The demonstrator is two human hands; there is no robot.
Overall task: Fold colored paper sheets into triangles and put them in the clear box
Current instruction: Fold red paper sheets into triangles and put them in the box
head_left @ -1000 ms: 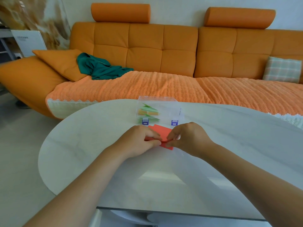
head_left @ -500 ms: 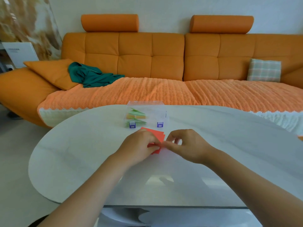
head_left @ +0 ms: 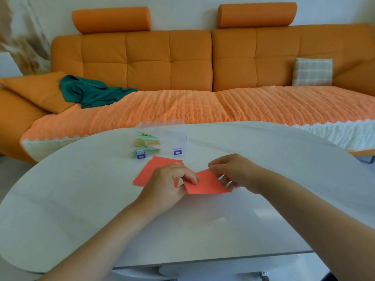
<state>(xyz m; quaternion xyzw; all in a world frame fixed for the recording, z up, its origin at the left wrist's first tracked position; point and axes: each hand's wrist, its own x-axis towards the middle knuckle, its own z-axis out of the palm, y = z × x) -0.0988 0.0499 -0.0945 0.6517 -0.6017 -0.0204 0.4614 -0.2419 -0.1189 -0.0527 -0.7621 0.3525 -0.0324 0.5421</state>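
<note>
Here, both hands on one red sheet (stack beside).

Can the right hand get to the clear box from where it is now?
Probably yes. The right hand sits just short of the clear box, with only bare table between them. But both it and the left hand are holding a red sheet, so it would have to let go first.

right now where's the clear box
In the head view the clear box sits on the table left of centre at its far edge, just beyond the red paper stack.
</note>
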